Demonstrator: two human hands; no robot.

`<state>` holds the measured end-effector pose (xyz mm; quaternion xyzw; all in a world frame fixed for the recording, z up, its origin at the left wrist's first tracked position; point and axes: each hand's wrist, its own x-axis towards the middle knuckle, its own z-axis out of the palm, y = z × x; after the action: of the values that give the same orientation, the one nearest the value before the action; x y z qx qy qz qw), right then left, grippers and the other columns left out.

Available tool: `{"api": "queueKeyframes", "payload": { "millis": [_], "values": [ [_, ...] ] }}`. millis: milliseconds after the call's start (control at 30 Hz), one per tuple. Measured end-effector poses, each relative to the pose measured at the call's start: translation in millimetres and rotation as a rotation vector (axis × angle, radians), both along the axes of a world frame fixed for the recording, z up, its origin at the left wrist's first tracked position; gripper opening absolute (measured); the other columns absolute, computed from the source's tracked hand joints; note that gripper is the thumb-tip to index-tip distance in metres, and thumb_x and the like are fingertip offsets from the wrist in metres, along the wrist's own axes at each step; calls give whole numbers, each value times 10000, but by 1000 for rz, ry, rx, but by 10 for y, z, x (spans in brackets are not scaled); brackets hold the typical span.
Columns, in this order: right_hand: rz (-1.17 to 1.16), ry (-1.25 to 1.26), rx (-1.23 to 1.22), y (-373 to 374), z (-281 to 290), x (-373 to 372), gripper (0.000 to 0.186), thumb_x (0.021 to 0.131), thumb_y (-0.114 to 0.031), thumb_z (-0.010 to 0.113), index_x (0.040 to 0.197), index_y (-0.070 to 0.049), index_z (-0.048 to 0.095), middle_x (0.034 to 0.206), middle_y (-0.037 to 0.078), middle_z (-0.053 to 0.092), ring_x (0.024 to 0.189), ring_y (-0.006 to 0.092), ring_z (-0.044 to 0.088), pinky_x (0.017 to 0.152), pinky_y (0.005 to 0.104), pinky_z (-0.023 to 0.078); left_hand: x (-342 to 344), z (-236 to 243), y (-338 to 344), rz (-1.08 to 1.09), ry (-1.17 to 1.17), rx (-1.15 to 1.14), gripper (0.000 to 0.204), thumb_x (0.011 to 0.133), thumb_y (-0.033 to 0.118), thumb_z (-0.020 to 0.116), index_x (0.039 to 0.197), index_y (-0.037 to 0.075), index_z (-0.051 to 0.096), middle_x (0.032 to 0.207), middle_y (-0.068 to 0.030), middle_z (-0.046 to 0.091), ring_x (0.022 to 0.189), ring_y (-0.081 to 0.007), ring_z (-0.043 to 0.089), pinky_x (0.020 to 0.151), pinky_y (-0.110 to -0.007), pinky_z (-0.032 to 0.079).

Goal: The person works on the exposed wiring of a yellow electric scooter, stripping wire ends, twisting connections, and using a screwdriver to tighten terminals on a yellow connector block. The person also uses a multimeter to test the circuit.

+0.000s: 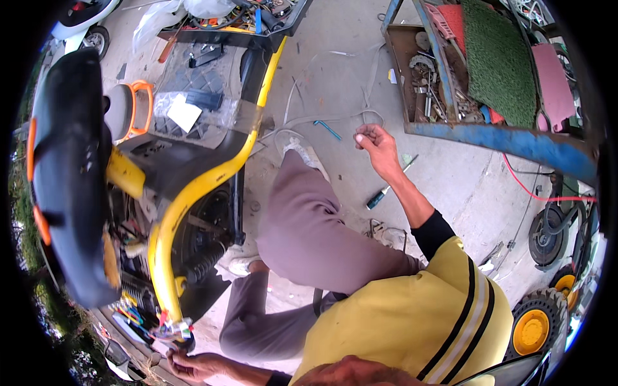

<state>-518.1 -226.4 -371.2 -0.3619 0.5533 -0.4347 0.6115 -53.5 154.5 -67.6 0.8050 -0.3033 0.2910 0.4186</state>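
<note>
A yellow-framed electric scooter [162, 254] stands on my left, its black seat [67, 180] tipped up and its inner parts exposed. Low at its rear end, my left hand [190, 365] is closed with curled fingers beside a bundle of wires and connectors [172, 330]; what lies between the fingers is hidden. My right hand [376, 143] hovers over the floor, thumb and fingers pressed together. Anything in that pinch is too small to make out. Close below it lies a screwdriver [378, 198] with a dark green handle. A grey strap [315, 118] runs along the floor near its fingertips.
A blue metal bench frame [508, 140] with a rusty tool tray [412, 77] and green mat [502, 64] stands at the far right. A teal rod [328, 130] lies on the floor. Wheels [533, 329] stand at the right. A crate of tools [257, 32] sits far left.
</note>
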Motion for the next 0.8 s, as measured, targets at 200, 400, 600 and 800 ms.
{"api": "queueKeyframes", "payload": {
  "millis": [200, 400, 600, 800],
  "values": [
    [42, -121, -111, 603, 898, 10, 251, 1047, -74, 723, 1272, 35, 704, 1039, 71, 743, 898, 132, 684, 856, 309, 581, -299, -100, -210, -351, -127, 114, 185, 1091, 38, 652, 1227, -88, 643, 1199, -197, 698, 1089, -301, 702, 945, -404, 603],
    [149, -129, -263, 735, 1517, 143, 224, 1043, -80, 733, 1238, 29, 728, 1037, 76, 749, 898, 130, 685, 864, 307, 584, -434, -15, -269, -408, -253, 475, 295, 1011, -31, 714, 1305, -30, 691, 1300, -225, 692, 1180, -380, 700, 916, -443, 625],
    [210, -164, -353, 788, 1815, 235, 203, 1033, -85, 750, 1211, 13, 754, 1042, 42, 758, 891, 103, 689, 843, 286, 592, -453, 66, -314, -382, -184, 366, 351, 1028, 0, 710, 1377, -5, 673, 1368, -196, 698, 1187, -322, 713, 826, -374, 614],
    [237, -107, -390, 850, 2011, 254, 203, 1024, -81, 758, 1205, 12, 758, 1032, 34, 747, 891, 100, 681, 845, 283, 581, -506, 189, -430, -370, -127, 204, 378, 1005, -22, 728, 1378, 1, 669, 1305, -147, 731, 914, -188, 681, 671, -288, 506]
  ]
}}
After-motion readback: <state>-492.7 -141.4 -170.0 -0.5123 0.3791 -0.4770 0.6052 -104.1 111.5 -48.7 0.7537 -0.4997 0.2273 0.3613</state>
